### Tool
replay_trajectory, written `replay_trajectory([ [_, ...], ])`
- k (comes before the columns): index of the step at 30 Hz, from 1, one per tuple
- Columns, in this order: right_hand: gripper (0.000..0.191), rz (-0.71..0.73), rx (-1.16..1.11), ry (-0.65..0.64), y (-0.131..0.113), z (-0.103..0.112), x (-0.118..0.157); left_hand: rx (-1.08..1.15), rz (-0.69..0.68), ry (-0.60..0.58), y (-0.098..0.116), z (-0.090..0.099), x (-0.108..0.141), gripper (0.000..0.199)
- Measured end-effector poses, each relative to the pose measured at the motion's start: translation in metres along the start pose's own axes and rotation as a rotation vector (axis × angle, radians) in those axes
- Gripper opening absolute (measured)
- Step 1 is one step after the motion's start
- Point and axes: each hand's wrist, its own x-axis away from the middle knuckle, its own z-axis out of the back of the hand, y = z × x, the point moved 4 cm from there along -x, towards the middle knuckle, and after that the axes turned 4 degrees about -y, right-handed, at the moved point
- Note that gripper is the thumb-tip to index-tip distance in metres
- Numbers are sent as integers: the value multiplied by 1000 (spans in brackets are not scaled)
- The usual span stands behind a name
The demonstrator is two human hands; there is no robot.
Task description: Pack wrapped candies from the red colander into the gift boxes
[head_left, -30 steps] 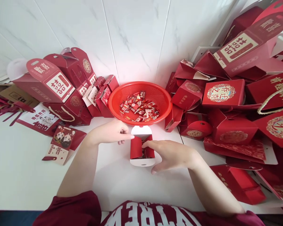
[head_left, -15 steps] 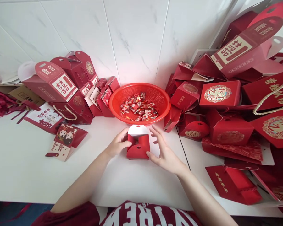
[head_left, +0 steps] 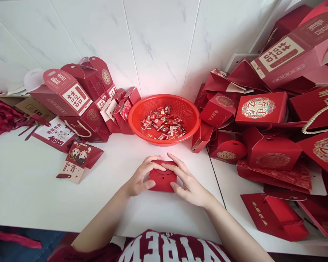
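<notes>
A small red box (head_left: 163, 182) sits on the white table in front of me, its top flap folded down over it. My left hand (head_left: 143, 177) rests at the box's left side, fingers reaching over the top and thumb on the front. From the right, my right hand (head_left: 188, 182) touches the box, its fingertips on the flap and its thumb at the front right edge. Both hands hold the box between them. Behind it stands a red plastic basket (head_left: 190, 125) with several wrapped candies (head_left: 164, 122) inside.
Red gift boxes (head_left: 73, 98) and a paper packet (head_left: 78, 160) stand at the left. A large pile of red boxes and bags (head_left: 261, 109) fills the right side. A tiled wall (head_left: 161, 43) rises behind. A seam runs across the table right of my right hand.
The box's raised white-lined flap has been folded down. My fingers have moved in over its top, and the right hand has closed in on it. The view has shifted slightly.
</notes>
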Motion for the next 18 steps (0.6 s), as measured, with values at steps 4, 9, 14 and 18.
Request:
replay_trajectory([
  [4,56,38,153,-45,5,1,1,-175,-30,-53,5,-4,-1,56],
  [9,57,66,314,-25,2,0,2,-147,9,62,-2,-10,3,35],
  [14,57,152,410,-68,-6,-6,2,-133,-2,150,-5,-13,2,48],
  [18,56,152,378,-61,-4,-7,2,-247,-35,55,-4,-9,4,63],
])
